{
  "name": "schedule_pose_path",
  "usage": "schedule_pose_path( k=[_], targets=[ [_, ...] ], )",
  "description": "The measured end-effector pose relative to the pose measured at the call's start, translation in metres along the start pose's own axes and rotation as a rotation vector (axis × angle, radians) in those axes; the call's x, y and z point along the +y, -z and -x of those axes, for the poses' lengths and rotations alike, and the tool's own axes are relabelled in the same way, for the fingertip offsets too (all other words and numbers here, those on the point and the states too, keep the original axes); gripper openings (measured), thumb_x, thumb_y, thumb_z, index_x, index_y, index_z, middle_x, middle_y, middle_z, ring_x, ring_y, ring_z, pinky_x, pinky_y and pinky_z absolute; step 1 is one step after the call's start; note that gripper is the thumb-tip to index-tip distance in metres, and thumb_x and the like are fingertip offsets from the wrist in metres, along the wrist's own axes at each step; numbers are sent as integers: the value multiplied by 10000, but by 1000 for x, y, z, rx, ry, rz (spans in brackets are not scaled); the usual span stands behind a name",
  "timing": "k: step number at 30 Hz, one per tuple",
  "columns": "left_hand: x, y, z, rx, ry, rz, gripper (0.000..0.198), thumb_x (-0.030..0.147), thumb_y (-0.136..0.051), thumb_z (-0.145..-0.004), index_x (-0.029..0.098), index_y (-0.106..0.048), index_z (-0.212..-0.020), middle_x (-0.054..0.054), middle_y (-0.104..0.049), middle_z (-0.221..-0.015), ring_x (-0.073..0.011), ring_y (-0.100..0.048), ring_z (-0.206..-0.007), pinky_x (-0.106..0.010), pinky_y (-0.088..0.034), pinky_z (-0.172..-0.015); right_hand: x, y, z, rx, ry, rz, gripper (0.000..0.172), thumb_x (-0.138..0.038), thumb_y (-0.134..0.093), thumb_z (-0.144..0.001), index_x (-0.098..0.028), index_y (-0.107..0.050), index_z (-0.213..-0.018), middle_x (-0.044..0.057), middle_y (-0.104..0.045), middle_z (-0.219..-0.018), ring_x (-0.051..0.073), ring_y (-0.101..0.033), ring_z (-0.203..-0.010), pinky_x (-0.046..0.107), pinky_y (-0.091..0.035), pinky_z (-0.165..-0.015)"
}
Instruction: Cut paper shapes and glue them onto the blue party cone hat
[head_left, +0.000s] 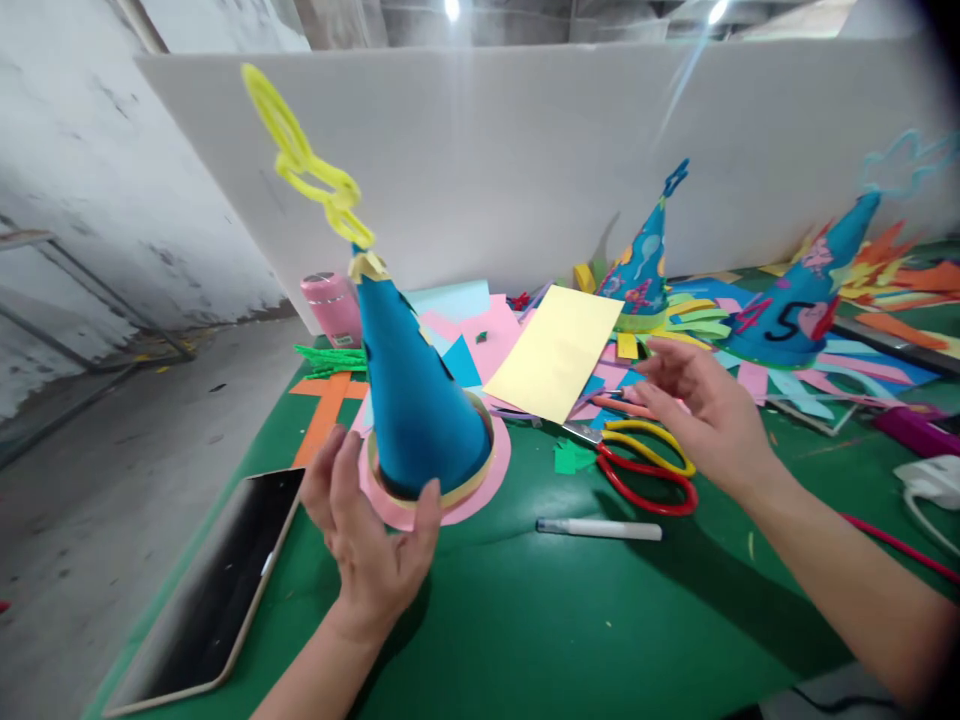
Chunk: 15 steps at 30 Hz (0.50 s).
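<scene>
My left grip [367, 545] is open, its fingers spread against the flat pink paper brim [491, 475] of a smooth blue paper cone hat [409, 400], which stands upright left of centre and is topped by a fuzzy yellow pipe-cleaner loop [300, 160]. My right grip [697, 400] hovers open and holds nothing, just above the scissors [649, 470] with glossy red and yellow loop handles, near a matte yellow sheet [555, 350]. The counter [562, 630] wears a green mat strewn with coloured paper scraps and is backed by a white board [525, 140], with a grey concrete floor [112, 480] at the left.
</scene>
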<state>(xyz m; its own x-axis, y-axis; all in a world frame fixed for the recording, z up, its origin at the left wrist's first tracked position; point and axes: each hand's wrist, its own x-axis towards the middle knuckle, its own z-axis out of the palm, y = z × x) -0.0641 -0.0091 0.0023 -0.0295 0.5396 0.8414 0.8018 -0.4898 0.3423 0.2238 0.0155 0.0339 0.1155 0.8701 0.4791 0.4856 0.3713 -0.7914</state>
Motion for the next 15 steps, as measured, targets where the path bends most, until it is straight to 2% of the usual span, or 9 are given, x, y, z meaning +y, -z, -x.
schedule_pose_path(
  k=[2,5,7,10,12,15],
  targets=[
    [15,-1,6,-124,-136,13,700,214,-634,-687,198,-307,-1306,-137,-377,-1263,-316,-345,-1175,-472,-292,-956,8,15,24,-16,-28,136,343,-320,-513,-814,-272,-456,-1149,34,-563,-937,202,-573,-852,340,-491,-739],
    [38,-9,14,-462,-439,31,426,243,-587,-739,179,-473,-1144,-124,-491,-1155,-283,-440,-1073,-440,-296,-917,17,31,50,-29,-53,315,286,-299,-512,-811,-260,-502,-1095,35,-582,-902,192,-580,-788,323,-490,-710],
    [52,-18,15,-650,-559,17,310,264,-520,-790,164,-515,-1084,-117,-545,-1101,-277,-452,-1054,-440,-283,-904,22,36,62,-53,-57,379,239,-295,-505,-814,-247,-520,-1048,48,-583,-896,197,-584,-778,328,-489,-706],
    [66,-32,11,-855,-533,-14,265,286,-461,-819,153,-541,-1034,-107,-590,-987,-282,-478,-991,-461,-307,-854,28,37,70,-130,-9,476,213,-291,-484,-821,-229,-528,-1020,83,-582,-959,226,-585,-860,360,-485,-749],
    [71,-40,8,-983,-496,-33,193,268,-448,-821,162,-568,-928,-90,-593,-888,-263,-503,-897,-458,-341,-803,31,33,69,-173,30,561,241,-289,-467,-820,-220,-531,-1042,99,-578,-1024,245,-574,-936,376,-483,-784],
    [70,-49,10,-1048,-489,-47,170,178,-403,-836,173,-562,-775,-63,-573,-787,-219,-506,-776,-428,-367,-739,34,26,61,-256,39,683,302,-269,-452,-804,-203,-537,-1087,114,-575,-1075,261,-568,-972,384,-497,-766]
  ],
)
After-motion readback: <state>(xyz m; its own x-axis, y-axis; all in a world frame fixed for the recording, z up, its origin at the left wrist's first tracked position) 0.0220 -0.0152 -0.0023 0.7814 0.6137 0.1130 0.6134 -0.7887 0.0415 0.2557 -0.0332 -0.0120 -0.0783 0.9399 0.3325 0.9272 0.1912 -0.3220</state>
